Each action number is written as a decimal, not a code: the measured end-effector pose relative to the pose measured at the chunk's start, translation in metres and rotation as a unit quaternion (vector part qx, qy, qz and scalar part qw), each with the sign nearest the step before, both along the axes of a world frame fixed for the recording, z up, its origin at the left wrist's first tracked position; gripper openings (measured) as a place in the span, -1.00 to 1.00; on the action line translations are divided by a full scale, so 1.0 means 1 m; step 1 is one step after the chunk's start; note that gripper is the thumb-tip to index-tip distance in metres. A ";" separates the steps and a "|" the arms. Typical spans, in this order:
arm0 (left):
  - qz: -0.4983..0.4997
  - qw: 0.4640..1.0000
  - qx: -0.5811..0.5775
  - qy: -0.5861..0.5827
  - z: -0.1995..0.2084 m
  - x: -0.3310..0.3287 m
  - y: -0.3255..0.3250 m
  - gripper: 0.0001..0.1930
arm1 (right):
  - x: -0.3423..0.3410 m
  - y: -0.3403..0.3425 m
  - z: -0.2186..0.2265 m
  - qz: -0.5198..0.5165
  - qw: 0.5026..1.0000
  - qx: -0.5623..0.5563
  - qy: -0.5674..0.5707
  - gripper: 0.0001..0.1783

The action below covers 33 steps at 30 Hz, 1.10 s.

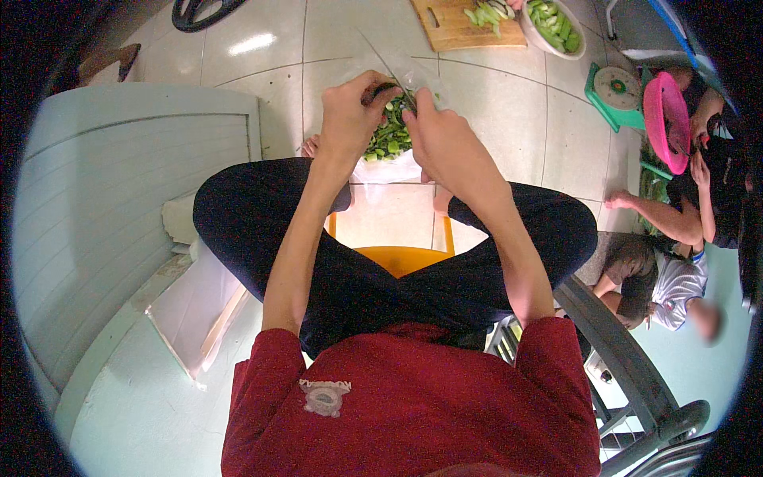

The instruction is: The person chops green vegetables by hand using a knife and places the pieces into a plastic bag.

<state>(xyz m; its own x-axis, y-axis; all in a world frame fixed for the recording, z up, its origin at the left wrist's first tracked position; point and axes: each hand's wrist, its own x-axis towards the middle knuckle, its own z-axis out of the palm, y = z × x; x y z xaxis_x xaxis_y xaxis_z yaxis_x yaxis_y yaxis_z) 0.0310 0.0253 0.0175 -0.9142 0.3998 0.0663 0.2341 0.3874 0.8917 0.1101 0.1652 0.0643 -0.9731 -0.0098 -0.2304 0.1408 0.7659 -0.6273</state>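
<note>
Glossy floor tiles (509, 103), clear thin plastic bag (387, 168), matt wooden cutting board (453, 28), red cloth shirt (413, 397)

You are in a home kitchen area where food is prepared low on a pale tiled floor (509, 103). Beyond your knees on that floor lies a wooden cutting board (461, 28) with cut greens, a white bowl (556, 28) of chopped greens just right of it. Further right stand a green kitchen scale (616, 91) and a pink colander (666, 119), where other people sit.
</note>
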 end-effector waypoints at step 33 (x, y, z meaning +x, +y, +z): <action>0.000 0.978 -0.046 0.202 -0.011 -0.004 -0.002 -0.85 | -0.010 0.006 -0.014 -0.034 0.999 0.014 -0.001 -0.64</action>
